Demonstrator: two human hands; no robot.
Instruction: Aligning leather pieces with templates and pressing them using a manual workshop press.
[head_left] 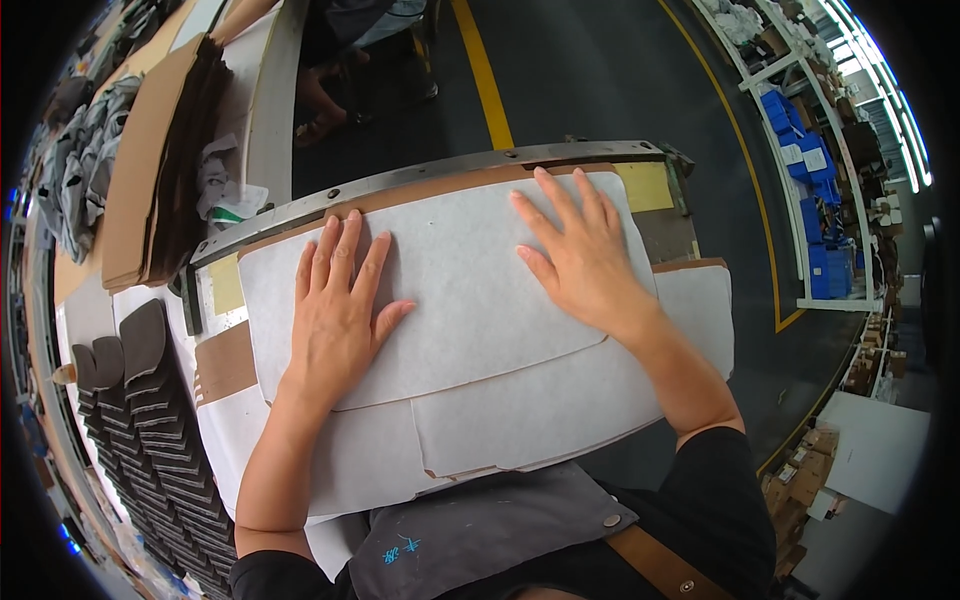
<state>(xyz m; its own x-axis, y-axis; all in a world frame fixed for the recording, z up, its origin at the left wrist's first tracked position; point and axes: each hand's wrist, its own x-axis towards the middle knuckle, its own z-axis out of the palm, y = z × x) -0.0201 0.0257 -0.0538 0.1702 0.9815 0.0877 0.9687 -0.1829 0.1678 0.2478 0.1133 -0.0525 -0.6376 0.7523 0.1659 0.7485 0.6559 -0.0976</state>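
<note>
My left hand (338, 315) lies flat, fingers spread, on the left part of a white rounded-corner sheet (450, 290). On its right part rests my right hand (580, 255), also spread, its fingertips near the far edge. A strip of brown board (395, 199) shows along that far edge, just short of a metal bar (420, 178) with bolts. More white sheets (530, 430) lie underneath and stick out toward me and to the right. Yellow patches (650, 187) show beside the sheet at both ends of the bar.
Several dark grey pads (165, 420) are stacked in rows at left. Behind them stands a pile of brown boards (150, 170) near grey cloth (85, 170). A person's legs (325, 100) show beyond the bar. To the right are shelving with blue bins (830, 270) and cardboard boxes (800, 480).
</note>
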